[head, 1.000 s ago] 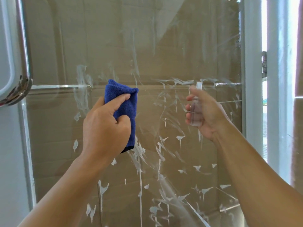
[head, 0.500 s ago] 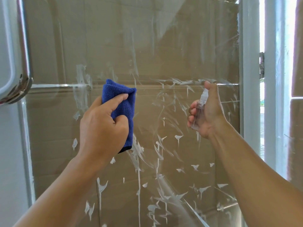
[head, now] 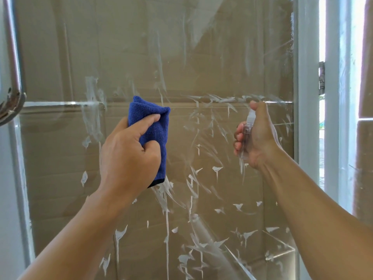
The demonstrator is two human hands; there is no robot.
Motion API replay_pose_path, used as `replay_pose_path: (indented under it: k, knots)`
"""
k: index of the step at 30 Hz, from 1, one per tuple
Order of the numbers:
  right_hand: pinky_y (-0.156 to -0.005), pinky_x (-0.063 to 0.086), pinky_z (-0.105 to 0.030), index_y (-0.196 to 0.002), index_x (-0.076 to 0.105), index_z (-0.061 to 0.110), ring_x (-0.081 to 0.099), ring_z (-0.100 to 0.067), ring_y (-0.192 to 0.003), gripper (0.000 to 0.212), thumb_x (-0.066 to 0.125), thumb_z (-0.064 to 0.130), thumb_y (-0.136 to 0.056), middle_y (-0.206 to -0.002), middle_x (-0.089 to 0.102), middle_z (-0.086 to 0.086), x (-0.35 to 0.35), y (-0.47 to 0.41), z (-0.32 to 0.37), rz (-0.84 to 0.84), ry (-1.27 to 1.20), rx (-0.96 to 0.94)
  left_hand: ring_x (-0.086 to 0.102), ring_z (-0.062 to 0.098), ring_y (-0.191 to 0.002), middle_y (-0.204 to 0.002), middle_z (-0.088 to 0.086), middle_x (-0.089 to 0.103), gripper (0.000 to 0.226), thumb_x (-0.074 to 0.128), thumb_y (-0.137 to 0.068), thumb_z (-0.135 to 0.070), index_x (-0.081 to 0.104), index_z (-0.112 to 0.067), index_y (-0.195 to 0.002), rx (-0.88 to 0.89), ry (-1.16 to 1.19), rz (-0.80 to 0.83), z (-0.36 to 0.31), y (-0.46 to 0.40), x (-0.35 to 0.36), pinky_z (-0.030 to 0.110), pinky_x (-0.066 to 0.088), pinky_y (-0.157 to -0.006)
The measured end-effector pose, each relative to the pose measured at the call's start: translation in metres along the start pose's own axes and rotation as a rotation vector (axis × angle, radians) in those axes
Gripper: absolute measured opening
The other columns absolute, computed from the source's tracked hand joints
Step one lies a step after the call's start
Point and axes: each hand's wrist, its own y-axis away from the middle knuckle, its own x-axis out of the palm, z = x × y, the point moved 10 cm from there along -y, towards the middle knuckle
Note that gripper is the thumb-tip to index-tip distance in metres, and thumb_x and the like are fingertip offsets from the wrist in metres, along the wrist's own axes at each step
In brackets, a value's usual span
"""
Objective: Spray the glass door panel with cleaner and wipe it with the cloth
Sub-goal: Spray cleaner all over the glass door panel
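Blue cloth (head: 150, 136) is bunched in the left hand (head: 129, 156), thumb laid across it, fingers curled behind; it is held up at mid-height in front of the glass door panel (head: 201, 57). Judged soft, light and compressible, best gripped as a wad with a flat face left free. A small clear spray bottle (head: 247, 136) is gripped upright in the right hand (head: 256, 138), one finger curled over the nozzle. Likely light, and slippery if wet; best held round the body. The panel is streaked with white smears and runs. The glass is judged rigid and fragile: even pressure advised.
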Motion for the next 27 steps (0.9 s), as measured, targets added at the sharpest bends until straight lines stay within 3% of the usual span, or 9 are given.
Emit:
replay_pose_path:
  k: [3,7,11,14,17,19,22,27]
  knots:
    - [-0.049,0.039,-0.024,-0.054,0.056,0.019,0.043,-0.016,-0.043,0.052,0.055,0.063,-0.082,-0.054,0.051,0.000,0.001,-0.002,-0.006,0.002,0.014,0.013,0.055,0.008,-0.069,-0.093,-0.019,0.056,0.056,0.055,-0.079,-0.003,0.067,-0.035,-0.123,0.001,-0.005,0.003,0.001,0.000,0.005,0.019,0.040,-0.060]
    - [-0.048,0.039,-0.024,-0.051,0.055,0.017,0.045,-0.017,-0.043,0.064,0.056,0.078,-0.074,-0.053,0.051,-0.001,0.006,0.000,-0.009,0.041,-0.007,0.044,0.054,0.011,-0.063,-0.096,-0.018,0.057,0.056,0.055,-0.079,-0.002,0.067,-0.035,-0.123,0.006,0.014,0.014,0.002,-0.001,0.010,0.021,0.041,-0.059]
    - [-0.048,0.038,-0.022,-0.054,0.055,0.019,0.043,-0.015,-0.043,0.052,0.056,0.063,-0.083,-0.053,0.052,0.001,0.008,0.005,-0.008,-0.002,0.000,0.014,0.054,0.012,-0.065,-0.097,-0.020,0.056,0.056,0.055,-0.079,-0.001,0.067,-0.032,-0.124,0.018,0.045,0.027,0.001,-0.002,0.014,0.020,0.041,-0.060]
    - [-0.049,0.038,-0.022,-0.055,0.055,0.019,0.043,-0.014,-0.044,0.052,0.055,0.062,-0.085,-0.054,0.052,0.001,0.011,0.008,-0.008,-0.029,-0.004,-0.003,0.054,0.010,-0.067,-0.095,-0.019,0.056,0.056,0.054,-0.079,-0.003,0.066,-0.034,-0.124,0.017,0.051,0.043,0.001,-0.003,0.018,0.019,0.038,-0.060]
    - [-0.048,0.039,-0.021,-0.053,0.056,0.019,0.045,-0.014,-0.045,0.058,0.055,0.069,-0.083,-0.055,0.053,0.001,0.009,0.010,-0.004,-0.064,-0.034,-0.014,0.054,0.009,-0.069,-0.097,-0.021,0.056,0.055,0.048,-0.077,-0.014,0.066,-0.035,-0.124,0.026,0.085,0.059,0.000,-0.005,0.022,0.022,0.043,-0.063]
    - [-0.049,0.037,-0.022,-0.056,0.056,0.021,0.044,-0.013,-0.046,0.050,0.056,0.063,-0.083,-0.056,0.053,0.002,0.003,0.011,-0.004,-0.099,-0.046,-0.009,0.055,0.009,-0.073,-0.098,-0.021,0.056,0.059,0.044,-0.072,-0.018,0.066,-0.035,-0.124,0.014,0.116,0.068,0.001,-0.005,0.025,0.025,0.046,-0.067]
    - [-0.050,0.037,-0.022,-0.059,0.056,0.023,0.044,-0.012,-0.047,0.043,0.054,0.057,-0.084,-0.059,0.054,0.003,-0.011,0.012,-0.003,-0.157,-0.058,-0.013,0.056,0.008,-0.072,-0.099,-0.022,0.056,0.060,0.043,-0.071,-0.020,0.066,-0.036,-0.124,-0.015,0.144,0.097,0.003,-0.003,0.033,0.030,0.050,-0.071]
    - [-0.051,0.040,-0.022,-0.060,0.059,0.020,0.046,-0.013,-0.045,0.053,0.054,0.067,-0.084,-0.055,0.055,0.002,-0.032,0.017,0.003,-0.187,-0.042,-0.016,0.056,0.007,-0.066,-0.098,-0.020,0.056,0.055,0.049,-0.077,-0.013,0.065,-0.036,-0.125,-0.008,0.145,0.133,-0.004,0.002,0.043,0.034,0.053,-0.075]
